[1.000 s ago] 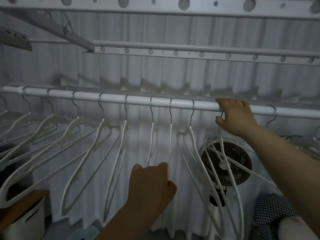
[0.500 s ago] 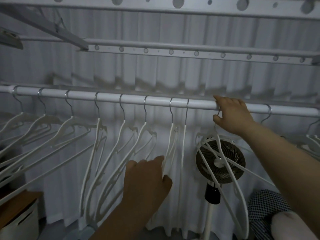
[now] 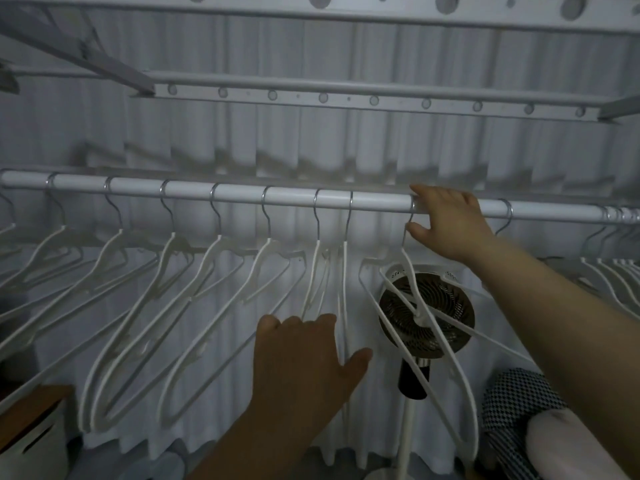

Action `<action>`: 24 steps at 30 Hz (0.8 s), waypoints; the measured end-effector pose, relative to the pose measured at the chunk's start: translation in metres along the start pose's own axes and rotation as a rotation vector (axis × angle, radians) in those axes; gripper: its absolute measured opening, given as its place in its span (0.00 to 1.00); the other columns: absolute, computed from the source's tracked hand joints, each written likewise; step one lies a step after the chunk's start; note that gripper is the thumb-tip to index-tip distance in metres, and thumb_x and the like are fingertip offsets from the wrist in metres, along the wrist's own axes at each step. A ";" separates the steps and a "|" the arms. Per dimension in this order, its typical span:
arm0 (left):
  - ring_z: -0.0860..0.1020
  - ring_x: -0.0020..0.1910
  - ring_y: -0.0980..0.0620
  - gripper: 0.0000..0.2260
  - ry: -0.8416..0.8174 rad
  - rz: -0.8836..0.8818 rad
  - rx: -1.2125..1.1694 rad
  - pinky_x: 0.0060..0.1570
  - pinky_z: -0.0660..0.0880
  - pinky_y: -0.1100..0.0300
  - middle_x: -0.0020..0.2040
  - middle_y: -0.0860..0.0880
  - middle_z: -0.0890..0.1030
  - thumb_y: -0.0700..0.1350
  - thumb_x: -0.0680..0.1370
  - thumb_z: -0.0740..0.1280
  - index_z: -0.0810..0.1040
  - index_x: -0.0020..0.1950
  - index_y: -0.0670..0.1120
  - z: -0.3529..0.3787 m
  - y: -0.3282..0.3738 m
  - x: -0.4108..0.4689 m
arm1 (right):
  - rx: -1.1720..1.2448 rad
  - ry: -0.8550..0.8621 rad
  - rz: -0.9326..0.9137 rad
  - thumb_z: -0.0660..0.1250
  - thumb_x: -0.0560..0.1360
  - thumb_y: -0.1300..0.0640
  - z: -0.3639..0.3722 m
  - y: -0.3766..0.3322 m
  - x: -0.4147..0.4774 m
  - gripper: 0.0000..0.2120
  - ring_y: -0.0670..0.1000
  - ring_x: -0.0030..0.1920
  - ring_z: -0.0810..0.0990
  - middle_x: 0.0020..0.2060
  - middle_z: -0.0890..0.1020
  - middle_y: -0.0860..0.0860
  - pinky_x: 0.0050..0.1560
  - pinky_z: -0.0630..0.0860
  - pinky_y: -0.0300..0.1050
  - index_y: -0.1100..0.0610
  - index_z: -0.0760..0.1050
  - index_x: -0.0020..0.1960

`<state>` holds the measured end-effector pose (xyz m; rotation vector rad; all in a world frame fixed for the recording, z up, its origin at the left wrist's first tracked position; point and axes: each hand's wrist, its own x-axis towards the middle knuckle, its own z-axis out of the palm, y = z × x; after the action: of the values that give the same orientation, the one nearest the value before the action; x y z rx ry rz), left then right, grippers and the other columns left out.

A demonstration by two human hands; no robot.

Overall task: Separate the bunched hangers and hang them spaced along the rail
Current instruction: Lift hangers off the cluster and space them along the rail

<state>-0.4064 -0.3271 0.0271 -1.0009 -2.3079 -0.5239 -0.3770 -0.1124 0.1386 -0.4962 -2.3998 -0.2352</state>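
Note:
A white rail (image 3: 242, 194) runs across the view. Several white hangers (image 3: 166, 289) hang spaced along its left part. Two more hangers (image 3: 332, 271) hang close together, edge-on, near the middle. My left hand (image 3: 304, 358) is below them with fingers spread and thumb apart, touching their lower wires without closing on them. My right hand (image 3: 446, 223) lies over the rail, index finger and thumb pinching the hook of another hanger (image 3: 433, 334) that dangles in front of the fan. Right of that hand sits a single hook (image 3: 507, 211). A tight bunch of hangers (image 3: 620, 216) crowds the rail's far right end.
A standing fan (image 3: 426, 317) is behind the hangers at centre right. A perforated upper rack bar (image 3: 346, 98) runs overhead, before a white curtain. A white box with a wooden lid (image 3: 31, 427) is at lower left, and a checkered cloth (image 3: 512, 410) at lower right.
My left hand has let go of the hanger it gripped and spread open. The middle hangers have swung edge-on. My right hand has stayed on the rail.

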 end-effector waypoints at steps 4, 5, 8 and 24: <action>0.81 0.44 0.59 0.25 -0.024 -0.036 -0.084 0.52 0.74 0.59 0.45 0.56 0.83 0.65 0.74 0.53 0.75 0.61 0.52 0.002 0.017 0.004 | -0.011 -0.011 -0.037 0.61 0.76 0.47 0.001 0.004 0.002 0.30 0.56 0.69 0.63 0.69 0.67 0.55 0.70 0.53 0.50 0.54 0.55 0.73; 0.78 0.53 0.58 0.25 -0.044 -0.038 -0.125 0.56 0.71 0.62 0.55 0.56 0.79 0.64 0.75 0.54 0.66 0.68 0.53 0.009 0.019 0.005 | -0.025 -0.011 -0.055 0.61 0.76 0.47 0.002 0.006 0.003 0.30 0.56 0.69 0.63 0.69 0.67 0.54 0.70 0.53 0.50 0.54 0.56 0.73; 0.74 0.60 0.56 0.24 -0.122 -0.118 -0.078 0.57 0.70 0.63 0.62 0.54 0.75 0.59 0.77 0.56 0.59 0.71 0.52 0.018 0.030 0.014 | -0.053 -0.007 -0.102 0.60 0.76 0.46 0.003 0.011 0.006 0.29 0.56 0.68 0.64 0.68 0.68 0.54 0.70 0.53 0.51 0.53 0.57 0.73; 0.73 0.40 0.59 0.19 0.087 -0.359 -0.203 0.30 0.61 0.75 0.48 0.52 0.82 0.45 0.77 0.60 0.69 0.68 0.54 0.040 0.063 0.016 | 0.023 0.045 -0.270 0.58 0.77 0.47 0.010 0.025 0.020 0.24 0.56 0.63 0.69 0.63 0.72 0.54 0.62 0.61 0.49 0.55 0.60 0.70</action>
<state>-0.3816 -0.2558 0.0143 -0.6339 -2.4010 -0.9422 -0.3861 -0.0808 0.1449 -0.1528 -2.4186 -0.3321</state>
